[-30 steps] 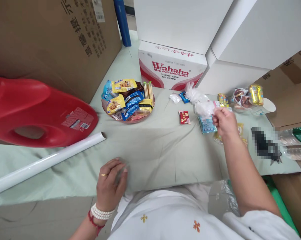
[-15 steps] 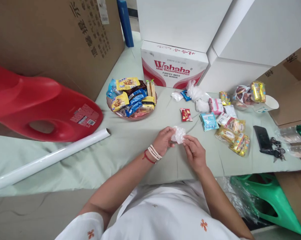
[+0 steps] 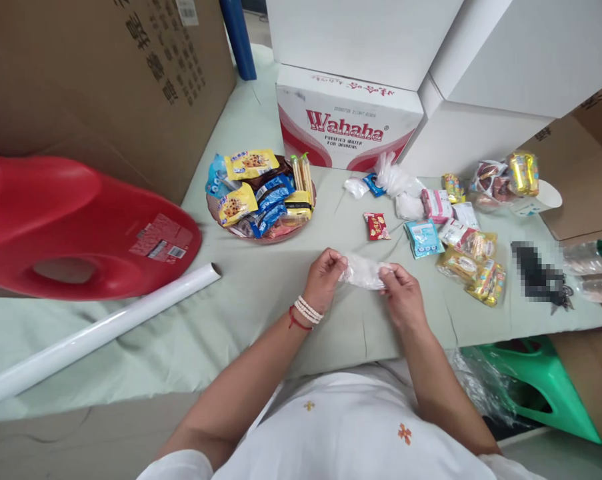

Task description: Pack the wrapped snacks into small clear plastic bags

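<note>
Pinching clear crumpled plastic [image 3: 362, 272] at opposite ends, between thumb and fingers of left hand [image 3: 323, 279] and right hand [image 3: 403, 293], held it stretched over tabletop [image 3: 275, 293], between front edge and red packet [image 3: 377, 227]. Saw snack bowl [image 3: 215, 212] farther from front edge, gold-wrapped snacks [image 3: 487, 283] nearer right edge.

This looks like a storeroom or back room: white boxes [image 3: 351, 37], a drinking-water carton [image 3: 348, 123] and a brown cardboard box [image 3: 85, 87] crowd a cloth-covered table [image 3: 261, 287] holding wrapped snacks [image 3: 253, 163].
</note>
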A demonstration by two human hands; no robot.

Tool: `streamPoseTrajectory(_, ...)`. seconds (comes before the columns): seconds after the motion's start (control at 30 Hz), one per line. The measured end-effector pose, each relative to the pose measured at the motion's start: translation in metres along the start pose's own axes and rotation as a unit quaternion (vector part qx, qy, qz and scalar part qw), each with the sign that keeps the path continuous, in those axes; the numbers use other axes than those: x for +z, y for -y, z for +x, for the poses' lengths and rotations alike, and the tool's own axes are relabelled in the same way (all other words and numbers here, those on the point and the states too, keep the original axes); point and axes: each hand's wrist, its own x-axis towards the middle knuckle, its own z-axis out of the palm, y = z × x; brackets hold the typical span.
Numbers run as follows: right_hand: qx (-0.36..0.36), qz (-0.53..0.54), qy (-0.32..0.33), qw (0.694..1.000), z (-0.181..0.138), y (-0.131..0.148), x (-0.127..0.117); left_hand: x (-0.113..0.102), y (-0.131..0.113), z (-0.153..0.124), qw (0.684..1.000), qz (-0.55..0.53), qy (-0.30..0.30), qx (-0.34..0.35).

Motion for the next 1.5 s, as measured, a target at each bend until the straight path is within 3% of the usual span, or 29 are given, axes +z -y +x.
streamPoseTrajectory(0.17, 0.025, 0.052, -0.046, 0.997, 0.0, 0.006, -0.024, -0.008, -0.01, 0.007, 0.999, 0.02, 0.027, 0.01)
streamPoseTrajectory(0.3, -0.086, -0.015, -0.114, 0.99, -0.009, 0.004, -0.024, -0.007, -0.015, 0.0, 0.993, 0.088, -0.051, 0.058)
streamPoseTrajectory(0.37, -0.161, -0.102, -0.118, 0.974, -0.014, 0.0, -0.02, -0.004, -0.016, -0.005, 0.994, 0.105, 0.002, 0.038)
streamPoseTrajectory(0.47, -0.255, -0.221, -0.054, 0.94, -0.02, -0.005, -0.013, 0.001, -0.012, -0.01, 0.992, 0.05, 0.091, -0.068)
streamPoseTrajectory(0.53, -0.296, -0.263, 0.01, 0.918, -0.022, -0.007, -0.009, 0.004, -0.007, -0.011, 0.99, -0.002, 0.074, -0.117)
streamPoseTrajectory(0.6, -0.308, -0.289, 0.078, 0.903, -0.023, -0.007, -0.007, 0.005, -0.002, -0.009, 0.991, -0.026, 0.041, -0.124)
streamPoseTrajectory(0.7, -0.277, -0.285, 0.135, 0.908, -0.02, -0.001, -0.005, 0.005, 0.001, -0.005, 0.997, 0.0, 0.02, -0.08)
streamPoseTrajectory(0.8, -0.22, -0.256, 0.104, 0.935, -0.012, 0.005, -0.002, 0.006, 0.0, -0.006, 0.997, 0.032, 0.037, -0.05)
streamPoseTrajectory(0.93, -0.087, -0.133, 0.128, 0.979, -0.002, -0.001, 0.008, 0.008, -0.005, -0.009, 0.994, -0.001, 0.073, -0.086)
streamPoseTrajectory(1.03, -0.019, -0.029, 0.091, 0.995, 0.001, -0.012, 0.013, 0.008, -0.008, -0.009, 0.989, -0.022, 0.097, -0.114)
streamPoseTrajectory(1.23, -0.005, -0.01, 0.043, 0.999, 0.001, -0.014, 0.004, 0.004, -0.007, -0.008, 0.989, 0.005, 0.088, -0.121)
streamPoseTrajectory(1.4, -0.069, -0.113, 0.091, 0.987, -0.001, -0.009, 0.002, 0.005, -0.004, -0.006, 0.995, 0.023, 0.073, -0.058)
streamPoseTrajectory(1.5, -0.027, -0.071, 0.082, 0.994, -0.002, -0.009, 0.005, 0.004, -0.003, -0.005, 0.997, 0.027, 0.055, -0.045)
